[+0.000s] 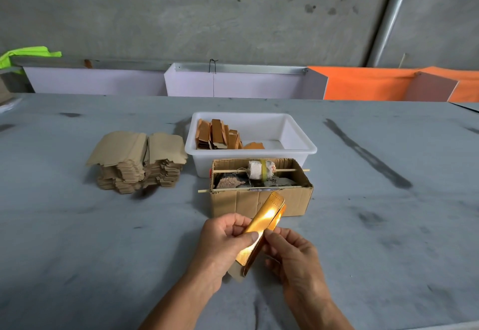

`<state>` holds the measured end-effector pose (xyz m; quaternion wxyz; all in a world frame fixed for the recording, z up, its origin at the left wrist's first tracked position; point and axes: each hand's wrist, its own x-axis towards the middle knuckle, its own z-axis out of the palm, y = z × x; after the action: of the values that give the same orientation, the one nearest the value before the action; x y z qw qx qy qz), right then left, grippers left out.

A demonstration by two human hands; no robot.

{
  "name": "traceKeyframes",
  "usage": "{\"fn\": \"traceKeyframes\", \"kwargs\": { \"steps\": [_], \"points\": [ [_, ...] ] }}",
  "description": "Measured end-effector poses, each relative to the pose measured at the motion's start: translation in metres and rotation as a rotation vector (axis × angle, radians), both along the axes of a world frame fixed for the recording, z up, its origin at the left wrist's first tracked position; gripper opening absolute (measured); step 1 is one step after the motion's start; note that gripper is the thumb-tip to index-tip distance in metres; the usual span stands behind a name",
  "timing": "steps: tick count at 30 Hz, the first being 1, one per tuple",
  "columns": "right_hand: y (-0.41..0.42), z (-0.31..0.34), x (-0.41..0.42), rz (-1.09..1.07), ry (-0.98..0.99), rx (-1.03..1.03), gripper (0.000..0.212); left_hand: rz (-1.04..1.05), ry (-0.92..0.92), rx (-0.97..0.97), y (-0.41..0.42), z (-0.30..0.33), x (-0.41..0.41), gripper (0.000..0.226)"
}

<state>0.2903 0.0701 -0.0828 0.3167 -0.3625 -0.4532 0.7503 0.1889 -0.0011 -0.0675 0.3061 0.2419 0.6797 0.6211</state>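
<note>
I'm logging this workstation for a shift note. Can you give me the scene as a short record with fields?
work in hand: gold card piece, held in both hands
left hand: grips its middle, thumb on top
right hand: pinches its right edge
far left: stack of flat brown card blanks
white tub: folded gold pieces at its left end
cardboard box: open, in front of the tub, wrapped roller on a stick across it

Small hand-assembly workshop, packaging work. Bare concrete wall [233, 13]; long grey worktable [77, 226], smudged dark. Stack of flat die-cut card blanks [137, 161] beside a white plastic tub [294, 132] of folded cartons [217, 135]. Cardboard box [233, 204] with a cloth-wrapped roller [260, 170] on a stick. One gold carton [264, 222] held above the table. White partition boards [233, 83] along the far edge
</note>
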Motion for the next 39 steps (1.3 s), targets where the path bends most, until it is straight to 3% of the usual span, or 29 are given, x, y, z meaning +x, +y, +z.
{"fn": "traceKeyframes", "kwargs": {
  "steps": [6, 10, 14, 18, 21, 28, 36, 39],
  "points": [
    [0.002, -0.003, -0.001, -0.016, 0.002, 0.010, 0.028, -0.070, -0.059, -0.010, -0.005, 0.000, 0.006, 0.038],
    [0.005, 0.000, 0.000, 0.008, -0.008, 0.024, 0.033, -0.055, -0.057, -0.034, -0.005, 0.000, 0.000, 0.038],
    [0.014, 0.009, 0.007, 0.019, -0.009, 0.057, 0.023, -0.142, -0.045, -0.059, -0.008, 0.002, -0.007, 0.033],
    [0.016, 0.007, 0.007, -0.015, 0.014, -0.016, 0.019, 0.005, -0.081, 0.018, -0.007, 0.000, -0.009, 0.036],
    [0.014, 0.005, 0.004, -0.087, 0.052, -0.116, 0.016, 0.150, -0.224, 0.120, -0.004, -0.005, -0.002, 0.037],
    [0.005, 0.006, -0.001, -0.144, 0.120, -0.248, 0.013, 0.212, -0.537, 0.245, 0.002, -0.017, 0.018, 0.015],
    [0.003, 0.012, -0.002, -0.086, 0.009, -0.246, 0.010, 0.325, -0.593, 0.312, 0.008, -0.012, 0.012, 0.015],
    [0.001, 0.013, -0.003, -0.098, -0.001, -0.256, 0.009, 0.273, -0.602, 0.303, 0.009, -0.012, 0.012, 0.009]
  ]
}}
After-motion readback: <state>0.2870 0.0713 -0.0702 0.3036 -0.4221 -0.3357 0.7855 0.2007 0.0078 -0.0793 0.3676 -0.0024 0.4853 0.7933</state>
